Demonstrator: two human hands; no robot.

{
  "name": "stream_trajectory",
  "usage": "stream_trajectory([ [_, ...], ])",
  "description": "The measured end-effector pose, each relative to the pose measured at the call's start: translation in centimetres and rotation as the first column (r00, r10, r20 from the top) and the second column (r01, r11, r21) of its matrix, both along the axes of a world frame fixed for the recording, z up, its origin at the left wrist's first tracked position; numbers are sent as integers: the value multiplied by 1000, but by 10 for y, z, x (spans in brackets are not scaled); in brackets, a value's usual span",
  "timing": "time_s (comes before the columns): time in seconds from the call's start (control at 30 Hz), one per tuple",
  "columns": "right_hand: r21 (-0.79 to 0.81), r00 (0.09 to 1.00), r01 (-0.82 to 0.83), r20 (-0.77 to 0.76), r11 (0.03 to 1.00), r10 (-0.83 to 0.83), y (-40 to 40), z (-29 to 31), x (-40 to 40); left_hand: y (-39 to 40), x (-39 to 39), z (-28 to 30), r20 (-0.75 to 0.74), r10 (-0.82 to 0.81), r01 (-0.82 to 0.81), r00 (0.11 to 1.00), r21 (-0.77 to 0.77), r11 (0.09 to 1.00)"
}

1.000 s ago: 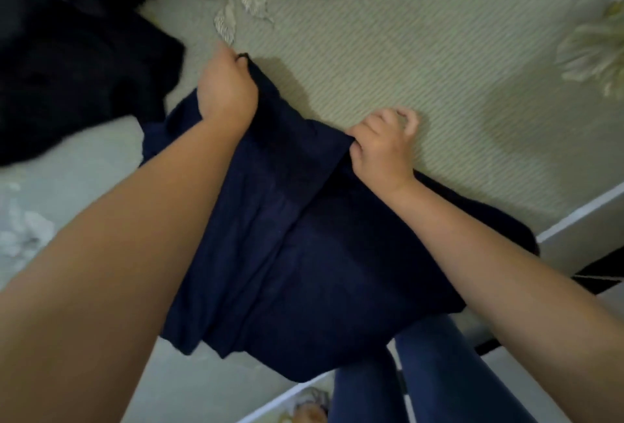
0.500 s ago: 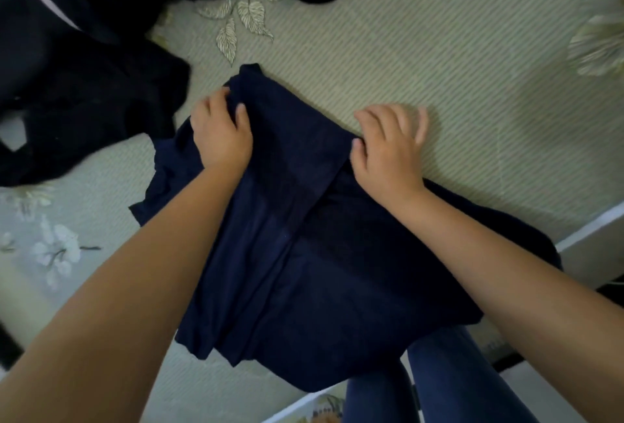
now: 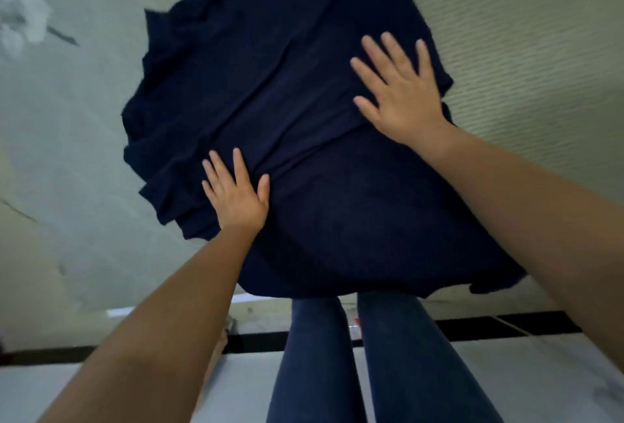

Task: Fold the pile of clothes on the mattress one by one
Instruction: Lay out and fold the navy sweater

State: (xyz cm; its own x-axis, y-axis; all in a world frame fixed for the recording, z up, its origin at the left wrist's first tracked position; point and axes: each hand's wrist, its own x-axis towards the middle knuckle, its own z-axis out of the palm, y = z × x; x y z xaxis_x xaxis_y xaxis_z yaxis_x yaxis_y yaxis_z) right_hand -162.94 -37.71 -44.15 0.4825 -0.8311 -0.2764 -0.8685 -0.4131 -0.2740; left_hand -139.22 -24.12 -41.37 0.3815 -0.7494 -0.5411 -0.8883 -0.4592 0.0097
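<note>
Both hands (left hand (image 3: pixel 234 196), right hand (image 3: pixel 401 95)) press flat on the navy garment (image 3: pixel 287 84).

**Bare arms and blue jeans, that's about all you get**

From the head camera you only catch parts of the person. Both forearms are bare right down to the wrists, with no sleeve edge anywhere in the frame. The left hand (image 3: pixel 236 198) and right hand (image 3: pixel 400 95) carry no rings, watch or bands that I can spot, and the nails look short and plain.

Down at 6 o'clock are two legs in blue jeans (image 3: pixel 354 362), a snug fit in mid-blue denim that's pretty uniform in colour, with no rips or patches showing. At about 7 o'clock, tucked beside the left forearm, there's a sliver of what might be a bare foot, too blurry to call.
</note>
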Motion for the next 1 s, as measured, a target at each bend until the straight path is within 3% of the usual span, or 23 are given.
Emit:
stream_trajectory([
  [0.2, 15, 985, 169, -41, 985, -169, 15, 11, -42, 0, 3, -5, -78, 65, -68, 995, -37, 997],
  [0.37, 65, 994, 91, 55, 994, -95, 63, 32, -75, 37, -1, 3, -95, 55, -66, 994, -120, 991],
  [0.6, 168, 997, 69, 15, 983, -73, 170, 52, -122, 148, -70, 6, -213, -6, 6, 977, 0, 1000],
  [0.77, 260, 899, 438, -108, 861, -425, 223, 65, -143, 196, -103, 10, -250, 2, -5, 968, -11, 1000],
  [1.0, 337, 896, 439, -231, 833, -379, 247, 85, -163, 227, -140, 23, -294, -53, 72, 954, 55, 996],
])
